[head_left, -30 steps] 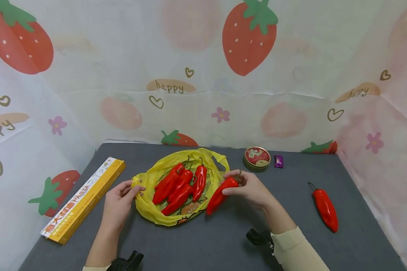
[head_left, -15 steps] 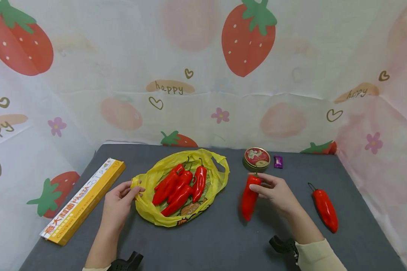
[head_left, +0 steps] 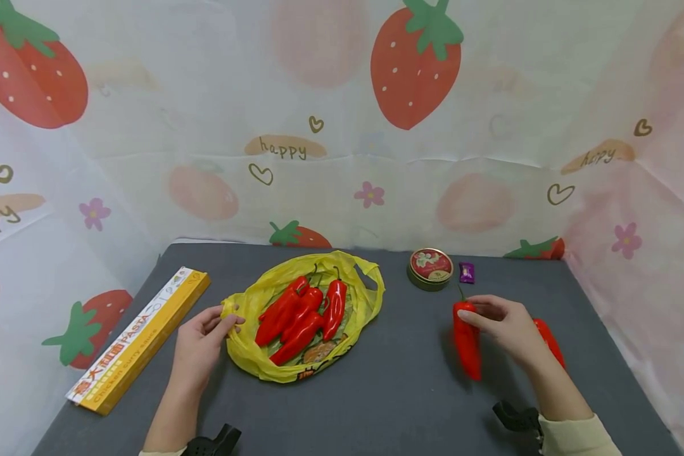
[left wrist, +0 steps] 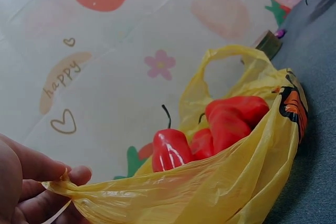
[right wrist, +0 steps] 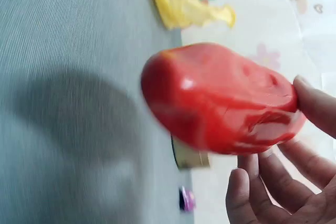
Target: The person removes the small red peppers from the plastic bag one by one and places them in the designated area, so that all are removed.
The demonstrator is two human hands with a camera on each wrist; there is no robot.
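Note:
My left hand [head_left: 196,339] pinches the left edge of a yellow plastic bag [head_left: 240,358], which lies spread open on the grey table. Several red chili peppers [head_left: 335,310] rest inside it; in the left wrist view their stems poke above the bag's rim. Over to the right, my right hand [head_left: 507,326] holds another red chili pepper [right wrist: 220,98] between thumb and fingers near its stem end. That pepper hangs tip down above the table, its shadow below. Partly behind the right hand lies one more red pepper [head_left: 551,342] on the table.
A long yellow pasta box [head_left: 142,342] lies slanted on the left. At the back stand a round red-lidded tin [head_left: 430,269] and a small purple packet [head_left: 467,273]. A strawberry-printed cloth [head_left: 342,95] hangs behind the table's far edge.
My right hand has carried its pepper rightward, away from the bag's right edge, and now partly covers the pepper on the table. The left hand stays at the bag's edge.

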